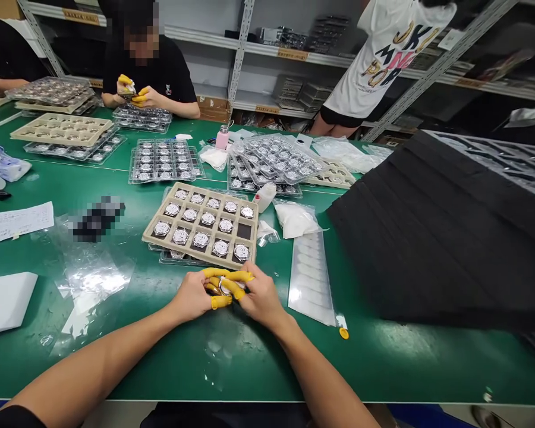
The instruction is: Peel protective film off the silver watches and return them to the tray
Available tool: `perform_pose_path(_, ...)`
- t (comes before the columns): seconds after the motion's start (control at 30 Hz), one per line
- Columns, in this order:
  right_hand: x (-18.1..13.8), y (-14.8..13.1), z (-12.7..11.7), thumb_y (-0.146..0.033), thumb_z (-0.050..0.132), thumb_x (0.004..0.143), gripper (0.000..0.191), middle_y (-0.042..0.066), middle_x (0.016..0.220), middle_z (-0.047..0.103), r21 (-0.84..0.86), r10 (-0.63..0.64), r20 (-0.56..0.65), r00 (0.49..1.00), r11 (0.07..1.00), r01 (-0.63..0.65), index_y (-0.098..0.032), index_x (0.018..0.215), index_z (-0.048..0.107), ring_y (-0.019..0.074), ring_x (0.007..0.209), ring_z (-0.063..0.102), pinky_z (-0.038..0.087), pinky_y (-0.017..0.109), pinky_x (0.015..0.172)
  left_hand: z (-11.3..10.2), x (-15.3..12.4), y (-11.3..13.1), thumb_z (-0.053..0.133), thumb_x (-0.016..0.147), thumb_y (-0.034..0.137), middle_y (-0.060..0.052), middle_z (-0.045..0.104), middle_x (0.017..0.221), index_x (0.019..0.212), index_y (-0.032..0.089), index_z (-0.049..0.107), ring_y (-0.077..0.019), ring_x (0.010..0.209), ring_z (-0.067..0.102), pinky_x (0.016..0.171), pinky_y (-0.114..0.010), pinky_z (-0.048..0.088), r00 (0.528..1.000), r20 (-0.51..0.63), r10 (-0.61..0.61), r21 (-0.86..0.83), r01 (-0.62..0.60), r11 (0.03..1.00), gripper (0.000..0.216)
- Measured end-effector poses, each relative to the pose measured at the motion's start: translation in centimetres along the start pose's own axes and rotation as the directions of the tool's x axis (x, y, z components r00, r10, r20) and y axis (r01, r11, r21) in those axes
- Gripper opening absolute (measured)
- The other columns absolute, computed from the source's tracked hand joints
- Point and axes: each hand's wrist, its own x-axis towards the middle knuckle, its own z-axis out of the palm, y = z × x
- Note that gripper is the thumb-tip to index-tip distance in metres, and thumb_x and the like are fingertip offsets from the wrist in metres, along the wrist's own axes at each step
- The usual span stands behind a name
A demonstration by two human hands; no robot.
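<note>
My left hand (195, 295) and my right hand (262, 295), both with yellow finger cots on several fingers, are closed together around a small round silver watch head (224, 286). Fingers cover most of it, so its face is hard to make out. Just beyond my hands lies a beige compartment tray (154, 230) with rows of silver watch heads, each in its own compartment. One compartment (244, 230) at the tray's right side shows only its dark bottom. Clear plastic trays lie beneath the beige one.
Right of the tray are a small white bottle (265, 196), a white-filled bag (296, 220) and a clear plastic sleeve (311, 276). Black sheeting (401, 238) covers the right side. Plastic bags (93, 267) lie left. Across the table, a co-worker (149, 77) handles something near stacked trays (147, 117).
</note>
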Motion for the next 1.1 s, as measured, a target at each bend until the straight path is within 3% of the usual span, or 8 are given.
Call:
perform_pose_path(0.17, 0.1, 0.1, 0.0, -0.028, 0.060, 0.095, 0.013, 0.002, 0.075, 0.052, 0.009, -0.037, 0.051, 0.998, 0.999, 0.037, -0.024, 0.096, 0.072, 0.0138, 0.066, 0.051, 0.040, 0.027, 0.056, 0.0, 0.0, 0.2, 0.081, 0.062, 0.017, -0.006, 0.077, 0.094, 0.115, 0.011, 0.069, -0.0164, 0.079, 0.072, 0.075, -0.026, 0.058, 1.000, 0.018, 0.009, 0.045, -0.009, 0.999, 0.055)
perform_pose_path(0.27, 0.2, 0.1, 0.0, -0.028, 0.060, 0.095, 0.014, 0.002, 0.075, 0.051, -0.018, 0.024, 0.000, 1.000, 1.000, -0.024, -0.022, 0.094, 0.073, 0.0143, 0.066, 0.050, 0.041, 0.028, 0.056, 0.1, -0.1, 0.2, 0.082, 0.062, 0.019, -0.006, 0.077, 0.093, 0.118, 0.011, 0.068, -0.0164, 0.079, 0.072, 0.075, -0.026, 0.059, 1.000, 0.007, -0.005, 0.003, 0.005, 1.000, 0.059)
perform_pose_path(0.47, 0.2, -0.3, 0.4, -0.025, 0.060, 0.095, 0.013, 0.002, 0.075, 0.053, -0.033, -0.031, 0.005, 1.000, 0.999, 0.031, -0.023, 0.091, 0.072, 0.0131, 0.063, 0.050, 0.039, 0.027, 0.053, 0.2, -0.2, 0.3, 0.081, 0.063, 0.018, -0.006, 0.077, 0.092, 0.116, 0.011, 0.069, -0.0169, 0.081, 0.073, 0.074, -0.025, 0.059, 1.000, 0.021, 0.015, 0.052, -0.016, 0.998, 0.054)
perform_pose_path(0.6, 0.1, 1.8, -2.7, -0.027, 0.063, 0.093, 0.012, 0.002, 0.073, 0.053, -0.160, 0.037, -0.192, 0.981, 0.985, -0.069, -0.021, 0.096, 0.073, 0.0140, 0.062, 0.051, 0.040, 0.028, 0.053, 0.3, -0.4, 0.4, 0.085, 0.062, 0.026, -0.006, 0.077, 0.087, 0.119, 0.011, 0.068, -0.0162, 0.075, 0.073, 0.074, -0.027, 0.062, 0.998, -0.033, 0.048, 0.001, -0.048, 0.999, 0.062)
perform_pose_path(0.77, -0.2, 4.4, -7.3, -0.039, 0.069, 0.087, 0.019, 0.008, 0.093, 0.065, -0.330, 0.172, -0.294, 0.940, 0.905, -0.269, -0.023, 0.096, 0.074, 0.0242, 0.086, 0.057, 0.046, 0.039, 0.073, 0.4, -0.7, -0.1, 0.082, 0.069, 0.028, -0.004, 0.078, 0.086, 0.117, 0.016, 0.072, -0.0154, 0.076, 0.073, 0.081, -0.029, 0.064, 0.949, -0.049, 0.312, 0.236, -0.292, 0.927, 0.051)
perform_pose_path(0.87, -0.2, 3.4, -6.9, -0.038, 0.065, 0.090, 0.023, 0.009, 0.103, 0.066, -0.152, 0.256, -0.196, 0.946, 0.946, -0.288, -0.023, 0.106, 0.071, 0.0240, 0.091, 0.058, 0.047, 0.039, 0.075, 0.3, -0.8, -0.3, 0.080, 0.072, 0.028, -0.004, 0.079, 0.089, 0.117, 0.016, 0.072, -0.0150, 0.077, 0.073, 0.080, -0.027, 0.064, 0.897, -0.049, 0.439, 0.314, -0.403, 0.860, 0.047)
perform_pose_path(1.0, -0.1, 1.1, -4.9, -0.037, 0.069, 0.088, 0.032, 0.007, 0.109, 0.070, 0.095, 0.295, 0.177, 0.939, 0.945, -0.314, -0.026, 0.118, 0.067, 0.0220, 0.094, 0.062, 0.050, 0.036, 0.074, 0.1, -1.0, -0.3, 0.076, 0.078, 0.032, -0.008, 0.079, 0.098, 0.114, 0.015, 0.073, -0.0171, 0.080, 0.074, 0.083, -0.030, 0.063, 0.868, -0.033, 0.495, 0.434, -0.434, 0.789, 0.041)
perform_pose_path(1.1, -0.2, 0.6, -4.1, -0.038, 0.070, 0.088, 0.030, 0.007, 0.104, 0.072, 0.164, 0.334, 0.233, 0.913, 0.912, -0.375, -0.024, 0.115, 0.068, 0.0212, 0.090, 0.063, 0.051, 0.036, 0.074, -0.1, -1.0, -0.3, 0.074, 0.080, 0.034, -0.009, 0.079, 0.099, 0.114, 0.016, 0.074, -0.0191, 0.084, 0.074, 0.086, -0.033, 0.063, 0.870, -0.021, 0.492, 0.488, -0.421, 0.765, 0.039)
